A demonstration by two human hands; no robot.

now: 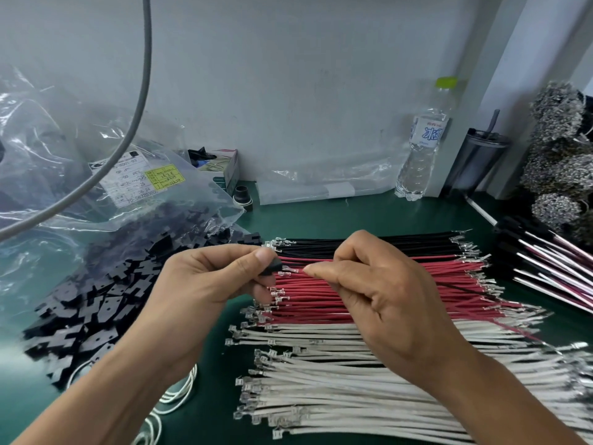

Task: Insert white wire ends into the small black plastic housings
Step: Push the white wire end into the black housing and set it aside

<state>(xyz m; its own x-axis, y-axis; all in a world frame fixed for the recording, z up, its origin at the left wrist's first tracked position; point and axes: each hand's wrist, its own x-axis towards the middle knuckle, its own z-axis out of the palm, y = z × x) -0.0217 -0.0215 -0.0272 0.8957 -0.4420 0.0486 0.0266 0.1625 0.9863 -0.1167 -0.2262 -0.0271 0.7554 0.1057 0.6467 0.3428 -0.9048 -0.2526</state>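
White wires (369, 390) lie nearest, fanned on the green bench (369, 213) below the red wires (369, 284). Above them, left hand (205, 284) pinches a small black housing (274, 267) between thumb and fingers. Right hand (378, 297) pinches a wire (colour hidden), its metal terminal (290, 269) just beside the housing. Loose housings (96, 303) heaped left.

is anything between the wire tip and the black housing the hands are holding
Nothing visible. The left hand pinches the housing, the right hand holds a wire whose metal tip sits just beside the housing's opening, with open air between.
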